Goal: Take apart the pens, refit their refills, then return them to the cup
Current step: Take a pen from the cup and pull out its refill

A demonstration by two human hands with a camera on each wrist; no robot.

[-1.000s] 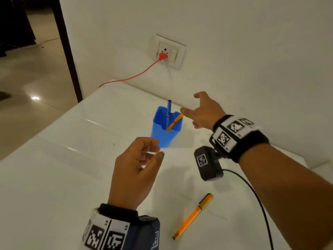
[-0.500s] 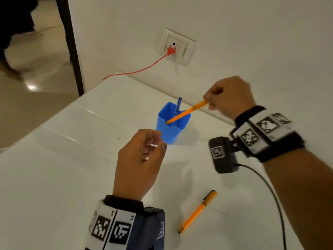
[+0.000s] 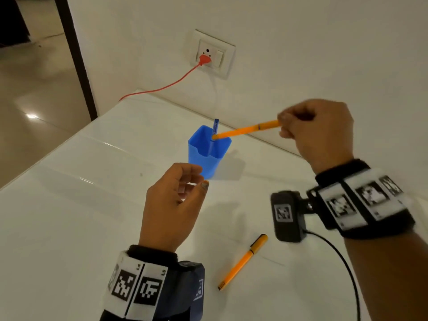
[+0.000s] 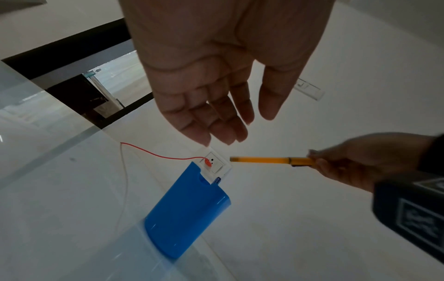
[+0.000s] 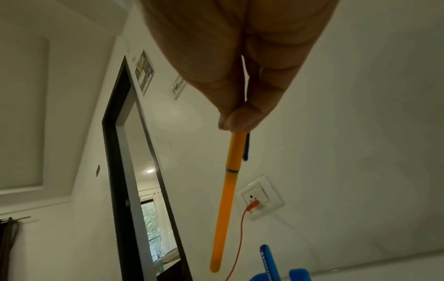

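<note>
My right hand (image 3: 315, 130) pinches the capped end of an orange pen with a blue clip (image 3: 245, 130) (image 4: 266, 160) (image 5: 228, 190), held in the air just above and right of the blue cup (image 3: 208, 154) (image 4: 185, 213). A blue pen (image 3: 214, 135) (image 5: 269, 262) stands upright in the cup. A second orange pen with a black clip (image 3: 243, 261) lies on the white table (image 3: 69, 216) in front of my right wrist. My left hand (image 3: 176, 202) (image 4: 216, 95) hovers in front of the cup, fingers loosely curled, holding nothing.
A wall socket (image 3: 212, 54) with a red plug and a red cable (image 3: 162, 88) sits behind the cup. The wall runs close behind the table's far edge. A dark door frame (image 3: 76, 56) stands at the left. My right wrist camera's black cable (image 3: 347, 274) trails over the table.
My right hand reached to the cup, pinched the orange pen and lifted it up and to the right, out of the cup. My left hand stayed in place.
</note>
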